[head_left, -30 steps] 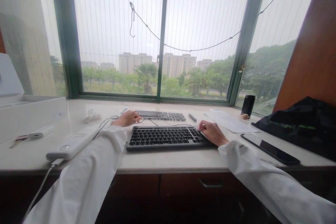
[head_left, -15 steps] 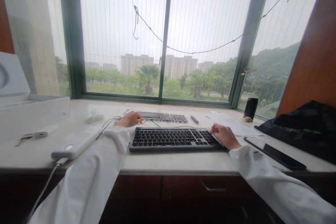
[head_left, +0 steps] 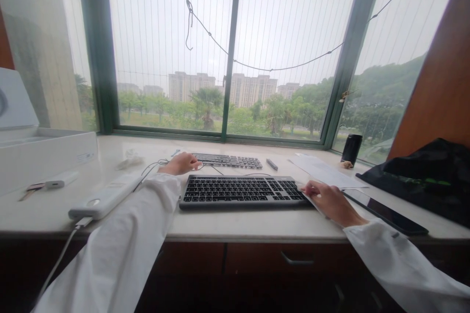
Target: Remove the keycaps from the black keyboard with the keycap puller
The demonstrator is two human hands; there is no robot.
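A black keyboard [head_left: 242, 191] with a grey frame lies at the front of the white desktop. At its right end is my right hand [head_left: 326, 200], fingers pinched together. A thin whitish edge shows below these fingers; what it belongs to is unclear. Behind the black keyboard lies a grey keyboard-like panel [head_left: 235, 161] covered in keys. My left hand [head_left: 179, 163] rests by the left end of this panel, its fingers curled closed near a dark cable [head_left: 216, 170]. Whatever those fingers may hold is hidden.
To the left are a white box [head_left: 47, 154], a white power bank [head_left: 105, 198] with a cable, and a small white adapter [head_left: 60, 180]. On the right lie paper [head_left: 323, 170], a phone [head_left: 385, 212] and a black bag [head_left: 422, 176]. A black cylinder [head_left: 351, 149] stands behind.
My right hand has moved from the keyboard's upper right corner down and to the right, toward its front right end. My left hand stays nearly in place.
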